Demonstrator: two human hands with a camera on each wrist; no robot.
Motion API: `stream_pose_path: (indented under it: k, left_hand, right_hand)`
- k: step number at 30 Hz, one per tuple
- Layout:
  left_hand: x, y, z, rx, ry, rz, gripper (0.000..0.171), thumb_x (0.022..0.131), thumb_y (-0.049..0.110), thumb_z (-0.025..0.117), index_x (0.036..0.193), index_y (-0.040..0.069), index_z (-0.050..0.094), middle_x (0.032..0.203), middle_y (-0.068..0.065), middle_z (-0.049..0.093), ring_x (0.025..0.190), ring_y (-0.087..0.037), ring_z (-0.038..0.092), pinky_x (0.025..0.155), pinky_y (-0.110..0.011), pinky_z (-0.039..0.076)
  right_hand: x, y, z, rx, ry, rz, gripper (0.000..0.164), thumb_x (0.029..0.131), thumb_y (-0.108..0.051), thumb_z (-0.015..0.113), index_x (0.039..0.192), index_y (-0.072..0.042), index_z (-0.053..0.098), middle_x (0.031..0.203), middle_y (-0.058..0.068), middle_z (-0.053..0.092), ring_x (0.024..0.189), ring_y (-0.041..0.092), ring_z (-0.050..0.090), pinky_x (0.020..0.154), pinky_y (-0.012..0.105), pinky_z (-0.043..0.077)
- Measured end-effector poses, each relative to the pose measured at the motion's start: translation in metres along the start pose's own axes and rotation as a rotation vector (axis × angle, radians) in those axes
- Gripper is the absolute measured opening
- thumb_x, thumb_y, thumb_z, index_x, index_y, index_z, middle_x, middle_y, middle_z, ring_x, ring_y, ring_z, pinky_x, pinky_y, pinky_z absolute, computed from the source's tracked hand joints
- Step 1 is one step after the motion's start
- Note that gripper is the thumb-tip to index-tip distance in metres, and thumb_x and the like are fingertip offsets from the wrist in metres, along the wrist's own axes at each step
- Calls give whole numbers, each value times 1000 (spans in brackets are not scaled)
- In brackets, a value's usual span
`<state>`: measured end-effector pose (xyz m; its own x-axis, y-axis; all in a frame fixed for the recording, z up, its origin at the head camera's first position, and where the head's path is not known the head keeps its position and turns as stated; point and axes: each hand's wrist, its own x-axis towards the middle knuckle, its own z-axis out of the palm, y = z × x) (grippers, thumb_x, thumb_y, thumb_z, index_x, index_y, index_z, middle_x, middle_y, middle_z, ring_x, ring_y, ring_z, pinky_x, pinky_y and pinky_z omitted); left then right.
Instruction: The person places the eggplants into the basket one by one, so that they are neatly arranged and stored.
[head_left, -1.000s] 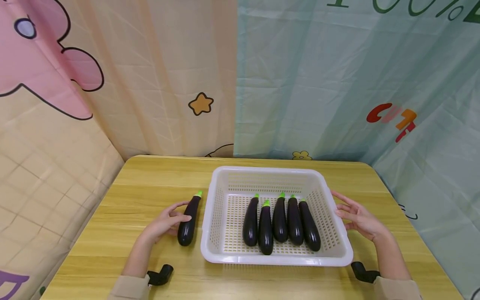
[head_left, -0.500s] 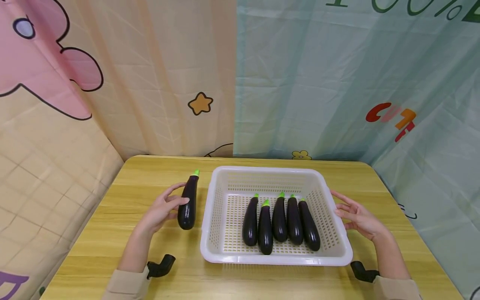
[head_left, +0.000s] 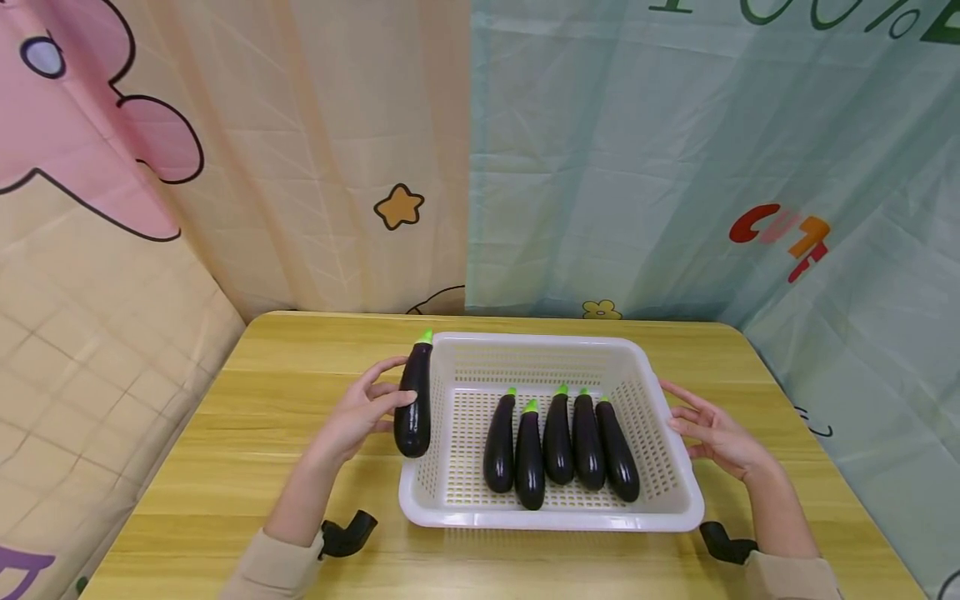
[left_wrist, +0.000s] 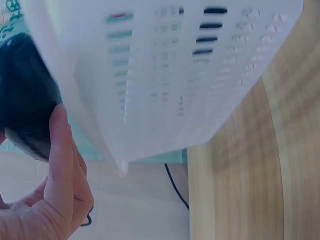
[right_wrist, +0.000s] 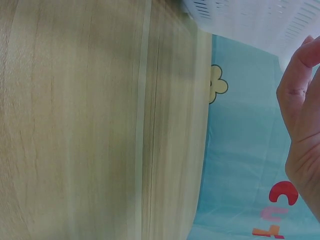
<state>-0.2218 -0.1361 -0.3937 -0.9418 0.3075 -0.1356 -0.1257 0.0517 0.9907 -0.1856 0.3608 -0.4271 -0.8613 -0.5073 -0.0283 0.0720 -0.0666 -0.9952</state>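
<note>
My left hand [head_left: 366,408] holds a glossy dark eggplant [head_left: 414,408] by its sides, thumb across the front and green stem tip pointing away. In the head view it overlaps the left rim of a white perforated plastic basket [head_left: 555,521]. The left wrist view shows the eggplant [left_wrist: 25,95] at rim height beside the basket wall [left_wrist: 165,75]. Inside the basket, several more eggplants [head_left: 529,462] lie side by side, right of the middle. My right hand [head_left: 716,433] rests its relaxed fingers against the outside of the right rim.
The basket stands on a wood-grain table [head_left: 585,567]. Printed curtains [head_left: 600,167] hang behind the table's far edge and at both sides. A black wrist mount [head_left: 348,533] sticks out near the left cuff, another [head_left: 727,543] near the right.
My left hand has raised the eggplant off the table on the left and carried it right, to the basket's left rim. The right hand and the basket have stayed in place.
</note>
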Motion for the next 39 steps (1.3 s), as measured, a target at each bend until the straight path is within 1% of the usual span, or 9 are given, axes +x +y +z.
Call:
stream_pose_path:
  k: [3,7,11,17,25,29,33,35,39]
  left_hand:
    - [2,-1,9,1,-11,-2,57,86,15,61,137,15,35,106,-21,55,82,-24,61,71,-42,54]
    - [4,-3,20,1,-28,-13,58,86,15,63,137,17,36,109,-23,54,79,-25,63,70,-43,54]
    - [5,-3,29,2,-39,-18,59,84,14,64,136,18,37,106,-22,54,77,-25,64,68,-42,55]
    - [5,-1,41,27,-57,-3,60,83,13,65,136,17,37,102,-20,54,78,-23,63,65,-41,55]
    - [9,-2,59,138,-64,-13,62,83,15,66,138,17,36,101,-20,49,77,-22,60,61,-38,55]
    - [12,-4,65,207,-85,-18,62,85,15,64,139,18,33,103,-20,48,78,-22,60,63,-42,55]
    - [14,-4,70,264,-112,-19,62,87,14,62,140,16,30,102,-21,48,76,-23,60,62,-45,54]
    - [15,-5,73,280,-129,-25,63,87,13,60,141,14,28,100,-22,49,76,-24,61,61,-45,54]
    - [21,-7,77,299,-153,-72,63,89,10,57,142,12,24,96,-22,53,79,-27,61,60,-45,55]
  right_hand:
    - [0,0,0,-6,4,7,58,95,4,38,146,-13,18,110,0,60,95,17,62,68,38,55]
    - [1,2,-1,-2,-1,12,59,96,4,37,147,-12,14,111,1,60,95,17,62,68,38,55]
    - [0,3,-2,5,-6,11,59,96,4,38,147,-12,14,111,0,60,95,17,62,68,37,55]
    - [0,2,-2,4,5,14,58,95,4,38,147,-12,15,109,0,60,94,17,62,67,36,55]
    - [1,2,-1,2,7,15,59,95,4,38,147,-11,14,109,1,60,95,17,62,67,36,55]
    - [1,2,-1,1,6,16,59,95,4,38,147,-12,14,109,1,60,95,17,62,68,37,55]
    - [1,2,-2,2,1,18,59,95,4,38,147,-12,15,109,0,60,95,17,62,68,38,55]
    - [1,2,-2,3,-2,17,59,95,4,38,147,-12,14,109,1,60,95,17,61,68,38,55]
    - [1,2,-3,4,-7,15,59,95,4,38,147,-12,15,109,1,60,95,18,61,68,38,55]
